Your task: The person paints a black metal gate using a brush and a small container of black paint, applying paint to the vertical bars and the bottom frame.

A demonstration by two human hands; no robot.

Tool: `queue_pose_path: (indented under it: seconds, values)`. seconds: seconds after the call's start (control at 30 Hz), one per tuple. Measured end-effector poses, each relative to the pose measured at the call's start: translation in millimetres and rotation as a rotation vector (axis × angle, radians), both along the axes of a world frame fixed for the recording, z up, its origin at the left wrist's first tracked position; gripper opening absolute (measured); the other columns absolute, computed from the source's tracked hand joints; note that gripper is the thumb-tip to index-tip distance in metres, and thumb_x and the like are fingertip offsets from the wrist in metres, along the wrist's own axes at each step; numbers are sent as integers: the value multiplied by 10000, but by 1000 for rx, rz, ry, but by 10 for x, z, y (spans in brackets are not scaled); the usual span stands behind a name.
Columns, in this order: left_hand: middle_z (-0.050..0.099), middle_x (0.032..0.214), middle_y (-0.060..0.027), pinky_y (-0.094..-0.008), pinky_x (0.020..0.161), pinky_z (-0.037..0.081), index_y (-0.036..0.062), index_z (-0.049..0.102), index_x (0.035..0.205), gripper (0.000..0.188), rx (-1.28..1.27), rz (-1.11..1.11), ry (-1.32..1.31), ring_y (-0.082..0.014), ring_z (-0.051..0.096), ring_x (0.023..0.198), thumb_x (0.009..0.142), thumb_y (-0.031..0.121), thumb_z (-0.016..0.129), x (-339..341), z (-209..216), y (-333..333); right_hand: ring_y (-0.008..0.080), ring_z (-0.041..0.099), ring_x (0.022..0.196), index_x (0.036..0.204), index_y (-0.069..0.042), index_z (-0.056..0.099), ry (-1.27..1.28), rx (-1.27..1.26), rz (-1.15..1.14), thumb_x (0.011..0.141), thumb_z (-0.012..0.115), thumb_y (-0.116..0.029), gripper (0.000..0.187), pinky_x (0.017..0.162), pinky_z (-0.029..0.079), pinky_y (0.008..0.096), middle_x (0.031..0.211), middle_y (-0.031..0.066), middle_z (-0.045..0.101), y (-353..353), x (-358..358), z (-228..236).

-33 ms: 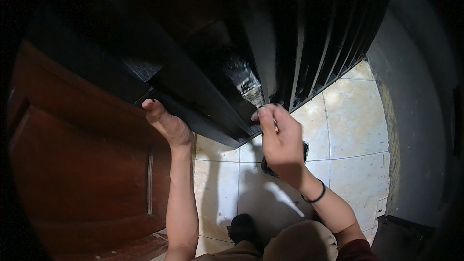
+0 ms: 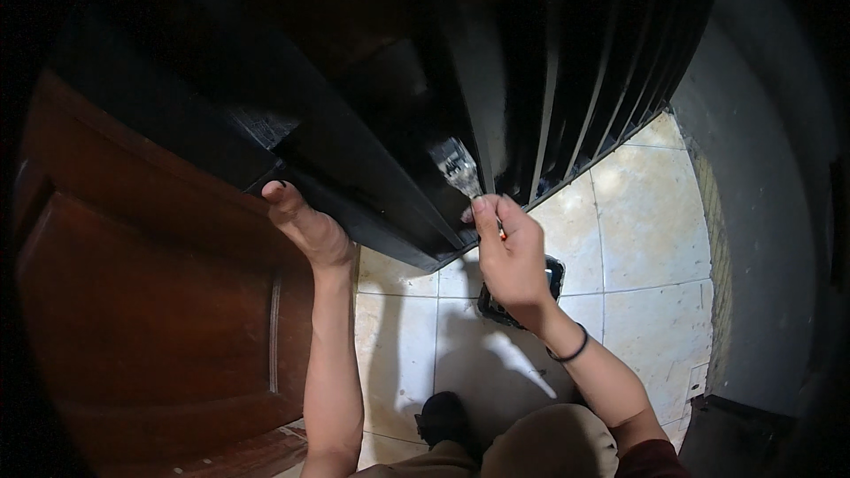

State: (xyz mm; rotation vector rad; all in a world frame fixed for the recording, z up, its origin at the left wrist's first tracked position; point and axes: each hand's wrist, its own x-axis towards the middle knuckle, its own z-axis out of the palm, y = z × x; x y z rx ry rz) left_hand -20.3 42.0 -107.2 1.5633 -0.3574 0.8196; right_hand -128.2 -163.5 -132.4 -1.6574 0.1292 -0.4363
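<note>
My right hand (image 2: 513, 252) is closed round the handle of a paintbrush (image 2: 460, 170). The brush's shiny metal ferrule points up and away, and its dark bristles are against or very near a black upright of the metal gate (image 2: 354, 168), slightly blurred. At the gate's lower left edge is my left hand (image 2: 310, 226), thumb stretched out with a dark smear at its tip. Its other fingers are hidden, so its grip does not show. Partly behind my right wrist, a small black-rimmed container (image 2: 555, 276) stands on the floor; its contents are unclear.
A brown panelled wooden door (image 2: 159, 301) is on the left. Pale floor tiles (image 2: 651, 230) run to a grey wall (image 2: 761, 212) at right. Near the lower edge are my dark shoe (image 2: 445, 418) and my knee (image 2: 553, 443). A dark box-like object (image 2: 739, 438) stands at lower right.
My right hand has shifted slightly, and the brush's metal part now shows distinctly where it was a blur. More of the floor container is uncovered. My left hand stays in place.
</note>
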Motion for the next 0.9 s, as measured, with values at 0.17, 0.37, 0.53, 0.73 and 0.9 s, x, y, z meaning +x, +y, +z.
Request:
queue_pose_path:
  seconds: [0.17, 0.37, 0.53, 0.73, 0.9]
  values:
    - [289, 788, 57, -281, 759, 288, 146, 295, 746, 586, -2, 170, -77, -84, 321, 787, 1039, 646, 386, -12, 80, -271, 236, 672, 656, 957, 29, 688, 299, -30, -23, 1051, 529, -279, 359, 632, 496, 351, 814, 181, 713, -35, -205, -684]
    - [265, 783, 49, -291, 758, 270, 141, 273, 738, 599, 65, 164, -34, -101, 309, 780, 1040, 648, 375, -24, 20, -36, 145, 561, 612, 921, 20, 685, 98, 57, 56, 1053, 533, -272, 354, 594, 441, 308, 748, 114, 654, -108, -270, 253]
    - [247, 762, 50, -299, 728, 261, 141, 255, 732, 619, 50, 179, -90, -94, 288, 754, 1032, 672, 356, -18, 152, -244, 116, 524, 631, 922, 23, 670, 11, 220, 66, 1060, 540, -255, 337, 597, 421, 291, 749, 61, 632, -118, -98, 702]
    - [252, 749, 58, -289, 707, 248, 139, 248, 720, 656, 58, 189, -44, -89, 294, 735, 1010, 723, 317, -7, 124, -161, 129, 567, 663, 919, 28, 675, -7, 56, -48, 1058, 545, -297, 377, 648, 462, 307, 753, 109, 666, 100, 187, -264]
    - [272, 756, 59, -292, 721, 270, 138, 251, 715, 662, 25, 186, -25, -86, 310, 752, 1007, 730, 312, -54, 208, -278, 176, 625, 687, 953, 51, 703, 500, 170, 16, 1056, 532, -336, 435, 672, 488, 344, 774, 147, 688, -44, -83, -1182]
